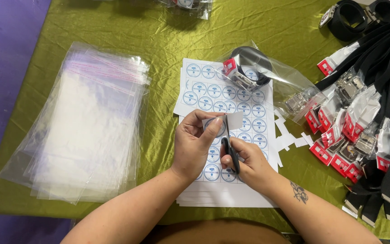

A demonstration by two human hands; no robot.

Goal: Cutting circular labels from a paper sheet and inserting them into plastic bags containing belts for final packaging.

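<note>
The left hand (195, 144) is pinching a small sticker piece (224, 122) taut above the sticker sheets (231, 190) at the tabletop's near edge, so the scissors (230, 149), gripped in the right hand (251, 165), are cutting cleanly.

Small white paper piece (224, 122) with round blue sticker, pinched upright above sticker sheets. Black-handled scissors (229, 147) roughly vertical, tips up, blades partway into the paper's middle, over stacked white sheets (231, 101) of round blue stickers.
</note>
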